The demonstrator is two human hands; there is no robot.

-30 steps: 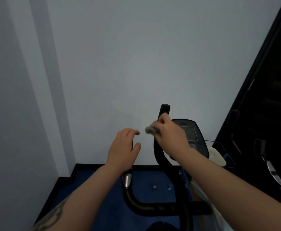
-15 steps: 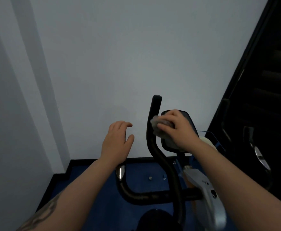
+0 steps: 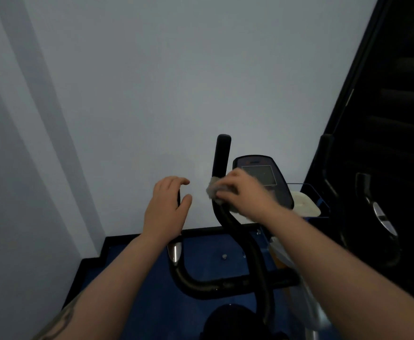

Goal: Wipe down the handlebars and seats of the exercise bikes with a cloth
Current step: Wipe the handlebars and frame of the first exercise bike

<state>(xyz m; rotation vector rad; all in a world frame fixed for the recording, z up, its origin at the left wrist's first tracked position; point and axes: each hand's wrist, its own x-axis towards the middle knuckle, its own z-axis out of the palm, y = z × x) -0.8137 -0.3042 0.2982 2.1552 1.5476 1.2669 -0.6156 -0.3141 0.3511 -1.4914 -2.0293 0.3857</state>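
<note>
An exercise bike stands in front of me with black curved handlebars. My right hand (image 3: 244, 195) grips a small grey cloth (image 3: 213, 190) and presses it against the upright right handlebar (image 3: 222, 155), a little below its tip. My left hand (image 3: 165, 208) curls around the top of the left handlebar (image 3: 184, 276); a strip of black bar shows between thumb and fingers. The console (image 3: 258, 171) sits just behind my right hand. The dark seat (image 3: 230, 320) is at the bottom edge.
A pale wall is close ahead and to the left. A second bike (image 3: 377, 217) stands in shadow on the right. Between the bikes a blue wire holder (image 3: 321, 200) carries a whitish object (image 3: 304, 206). The floor (image 3: 137, 303) is blue.
My right hand has slid the cloth down the right handlebar, leaving more of the bar's tip bare above it. My left hand has stayed on the left handlebar.
</note>
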